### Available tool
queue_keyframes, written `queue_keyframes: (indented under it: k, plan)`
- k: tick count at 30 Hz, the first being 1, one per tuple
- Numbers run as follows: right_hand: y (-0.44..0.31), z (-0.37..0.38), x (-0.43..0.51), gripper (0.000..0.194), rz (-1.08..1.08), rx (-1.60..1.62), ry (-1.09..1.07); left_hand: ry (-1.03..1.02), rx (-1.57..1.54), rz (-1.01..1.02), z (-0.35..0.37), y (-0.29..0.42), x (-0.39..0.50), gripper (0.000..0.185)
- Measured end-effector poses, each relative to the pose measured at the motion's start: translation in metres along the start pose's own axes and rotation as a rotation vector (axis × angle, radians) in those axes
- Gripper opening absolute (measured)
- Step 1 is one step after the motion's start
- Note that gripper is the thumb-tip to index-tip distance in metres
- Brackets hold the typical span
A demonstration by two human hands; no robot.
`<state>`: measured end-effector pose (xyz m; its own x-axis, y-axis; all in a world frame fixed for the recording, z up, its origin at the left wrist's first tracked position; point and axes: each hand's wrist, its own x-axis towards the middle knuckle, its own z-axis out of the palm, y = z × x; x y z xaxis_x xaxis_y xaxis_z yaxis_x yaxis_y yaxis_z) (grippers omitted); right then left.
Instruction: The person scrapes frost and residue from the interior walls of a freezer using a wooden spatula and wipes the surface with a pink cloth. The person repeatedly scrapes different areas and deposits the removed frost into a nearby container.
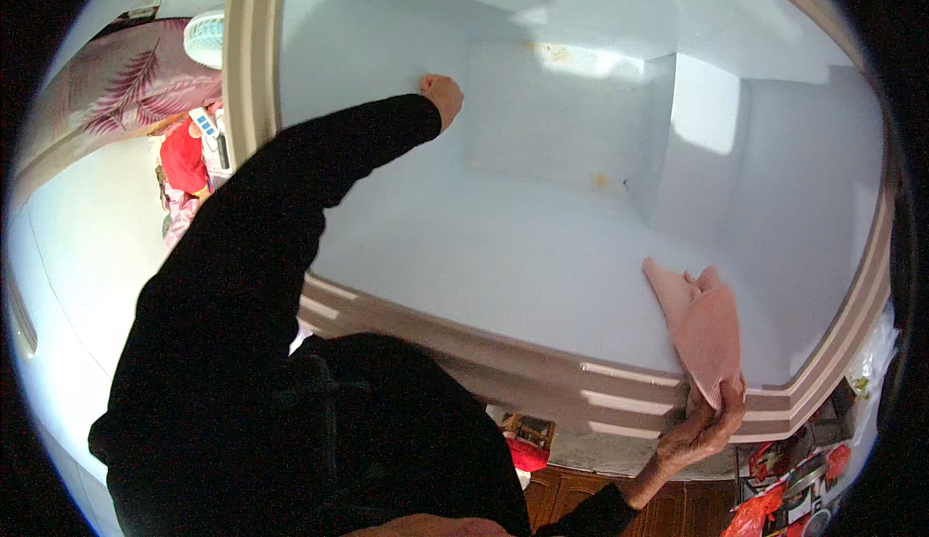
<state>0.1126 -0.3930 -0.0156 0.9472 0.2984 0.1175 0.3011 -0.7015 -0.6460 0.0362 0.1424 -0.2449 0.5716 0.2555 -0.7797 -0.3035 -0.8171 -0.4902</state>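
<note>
My left hand [444, 100] reaches over the inside of a chest freezer, near the left part of its pale liner [435, 239]. Its fingers are curled in, and nothing shows in them. At the front right, my right hand [704, 424] grips one end of a pink ribbed cloth [707, 326] above the freezer's beige rim [508, 370]. The cloth's far end hangs loosely folded over the inside. Brownish stains [599, 179] mark the bottom of the liner, and a raised step [697, 152] stands towards the right.
Left of the freezer are a leaf-patterned cover [131, 80], a round white-and-green object [205, 38] and a red cloth [183, 156]. At the lower right lie red plastic bags [755, 511] among clutter. Brown wooden panels [660, 508] show below the front rim.
</note>
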Motion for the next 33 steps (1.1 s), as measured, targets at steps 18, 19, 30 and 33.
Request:
queue_keyframes:
  k: [18,19,30,33]
  plan:
    - [-0.018,0.001,0.007,0.025,0.151,-0.103,-0.055,0.114,0.025,-0.056,-0.050,-0.102,0.035,0.012]
    - [0.000,0.002,0.003,0.025,0.120,-0.019,-0.039,0.127,0.027,-0.100,-0.025,-0.104,0.053,0.009]
    - [-0.007,0.000,-0.006,0.035,0.232,-0.151,-0.088,0.237,-0.435,-0.257,0.089,-0.068,0.133,0.024]
    - [-0.020,-0.013,-0.002,0.033,0.191,-0.265,-0.110,0.229,-0.627,-0.121,0.087,-0.037,0.134,0.023]
